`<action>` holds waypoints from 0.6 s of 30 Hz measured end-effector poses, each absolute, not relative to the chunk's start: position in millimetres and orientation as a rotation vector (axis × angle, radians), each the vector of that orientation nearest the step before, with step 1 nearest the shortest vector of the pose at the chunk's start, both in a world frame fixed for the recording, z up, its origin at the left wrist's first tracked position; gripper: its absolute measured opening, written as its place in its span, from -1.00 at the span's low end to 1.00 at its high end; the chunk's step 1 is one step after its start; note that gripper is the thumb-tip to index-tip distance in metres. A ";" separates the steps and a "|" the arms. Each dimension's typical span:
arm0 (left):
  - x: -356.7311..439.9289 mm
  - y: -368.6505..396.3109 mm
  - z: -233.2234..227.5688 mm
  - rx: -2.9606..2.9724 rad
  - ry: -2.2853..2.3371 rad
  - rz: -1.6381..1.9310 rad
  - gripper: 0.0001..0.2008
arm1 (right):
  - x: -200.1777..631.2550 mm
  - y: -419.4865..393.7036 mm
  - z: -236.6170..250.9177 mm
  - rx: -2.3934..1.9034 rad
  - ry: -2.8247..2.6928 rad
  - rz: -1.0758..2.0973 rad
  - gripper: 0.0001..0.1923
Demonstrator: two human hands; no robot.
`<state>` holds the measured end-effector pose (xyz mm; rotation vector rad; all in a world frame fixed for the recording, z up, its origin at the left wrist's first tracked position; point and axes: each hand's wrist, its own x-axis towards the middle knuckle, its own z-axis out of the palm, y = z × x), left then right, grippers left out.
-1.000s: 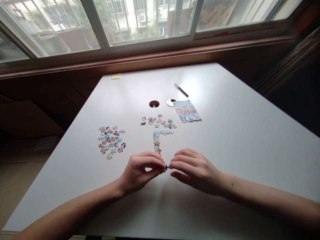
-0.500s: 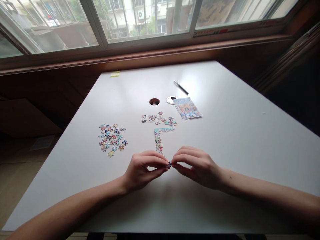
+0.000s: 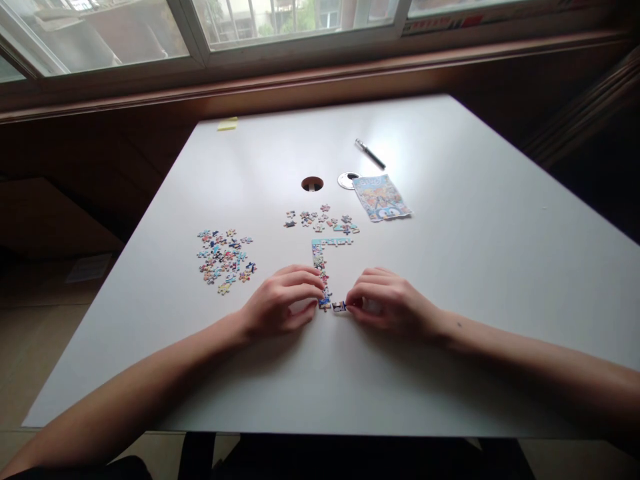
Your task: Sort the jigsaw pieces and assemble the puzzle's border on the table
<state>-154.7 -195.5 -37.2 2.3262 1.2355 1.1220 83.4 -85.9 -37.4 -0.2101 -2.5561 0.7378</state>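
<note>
A small puzzle piece (image 3: 339, 307) was seen flat on the white surface (image 3: 475, 267), pinched at its right edge by the right hand (image 3: 387, 303), fingertips closed on it. It lay just right of the bottom end of the joined strip (image 3: 320, 273), close to it; contact could not be told. The strip's long axis ran away from the person, with a short arm (image 3: 334, 242) turned right at the far end. The left hand (image 3: 283, 303) was curled, fingertips pressed on the strip's lower end from the left, nothing gripped inside it. Both hands were about equally near the piece, one on each side. A loose pile (image 3: 223, 260) lay well left, a smaller scatter (image 3: 323, 219) beyond the strip.
</note>
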 end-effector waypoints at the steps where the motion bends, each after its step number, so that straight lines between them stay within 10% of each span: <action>1: -153.5 -195.7 -39.1 2.342 1.218 1.105 -0.82 | 83.7 -87.5 -37.1 -0.202 -2.567 0.739 -0.93; 18: -151.9 -195.0 -42.3 2.303 1.168 1.063 -0.86 | 72.9 -102.6 -43.5 -0.074 -2.605 0.562 -0.90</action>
